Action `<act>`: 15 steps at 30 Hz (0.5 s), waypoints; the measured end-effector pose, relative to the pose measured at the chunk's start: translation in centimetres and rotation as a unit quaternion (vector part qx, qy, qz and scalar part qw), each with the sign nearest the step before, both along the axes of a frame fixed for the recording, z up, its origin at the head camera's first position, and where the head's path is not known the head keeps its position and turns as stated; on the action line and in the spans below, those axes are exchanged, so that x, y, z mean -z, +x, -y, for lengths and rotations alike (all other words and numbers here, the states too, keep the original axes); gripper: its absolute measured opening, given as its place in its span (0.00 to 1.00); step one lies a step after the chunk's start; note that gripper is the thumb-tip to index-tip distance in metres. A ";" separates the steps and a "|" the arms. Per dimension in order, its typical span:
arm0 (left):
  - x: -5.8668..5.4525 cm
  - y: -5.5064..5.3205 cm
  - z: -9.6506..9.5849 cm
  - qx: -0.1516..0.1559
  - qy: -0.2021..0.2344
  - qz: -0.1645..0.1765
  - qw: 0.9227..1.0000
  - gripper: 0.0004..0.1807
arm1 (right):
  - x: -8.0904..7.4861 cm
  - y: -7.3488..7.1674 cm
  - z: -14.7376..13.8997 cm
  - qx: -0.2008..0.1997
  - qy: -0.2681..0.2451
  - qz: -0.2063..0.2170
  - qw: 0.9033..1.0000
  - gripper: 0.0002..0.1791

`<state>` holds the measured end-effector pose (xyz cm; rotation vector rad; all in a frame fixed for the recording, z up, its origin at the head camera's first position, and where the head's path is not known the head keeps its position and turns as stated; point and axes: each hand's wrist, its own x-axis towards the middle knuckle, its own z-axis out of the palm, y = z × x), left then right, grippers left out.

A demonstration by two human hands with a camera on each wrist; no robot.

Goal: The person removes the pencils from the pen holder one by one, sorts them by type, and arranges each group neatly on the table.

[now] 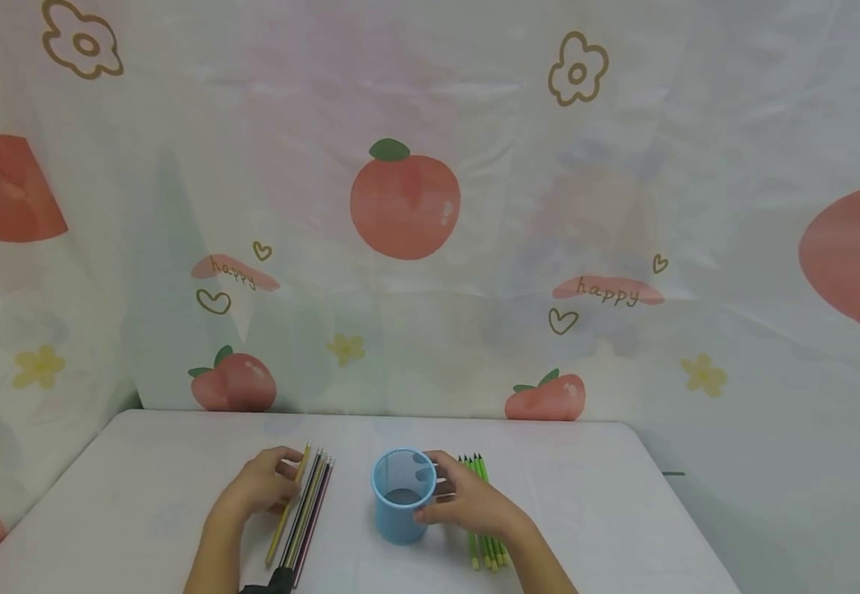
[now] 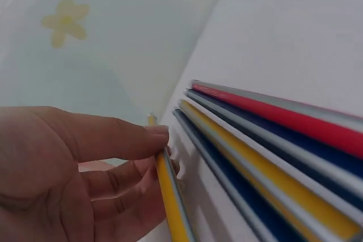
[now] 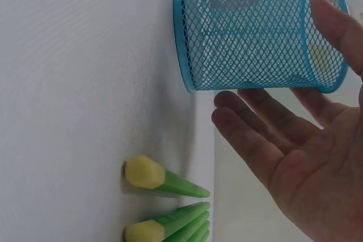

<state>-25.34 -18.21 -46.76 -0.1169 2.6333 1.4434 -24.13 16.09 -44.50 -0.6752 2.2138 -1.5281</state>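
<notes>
My left hand pinches a yellow striped pencil between thumb and fingers, at the left of the table. Just right of it lie several striped pencils in yellow, dark blue and red, side by side. A light blue mesh pen holder stands upright near the middle, its mouth up and nothing seen inside. Around its right side, my right hand grips it, thumb at the front and fingers behind. Several green pencils with yellow ends lie beyond that hand, partly hidden by it in the head view.
The white table ends at a back edge against a printed cloth with fruit and flowers. A black strap or device shows at the left wrist, over the near ends of the striped pencils.
</notes>
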 end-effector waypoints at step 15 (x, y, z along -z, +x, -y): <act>-0.2 0.9 -0.5 0.014 -0.056 -0.010 0.998 0.23 | -0.6 -0.3 -1.3 -0.007 0.034 0.003 0.999 0.39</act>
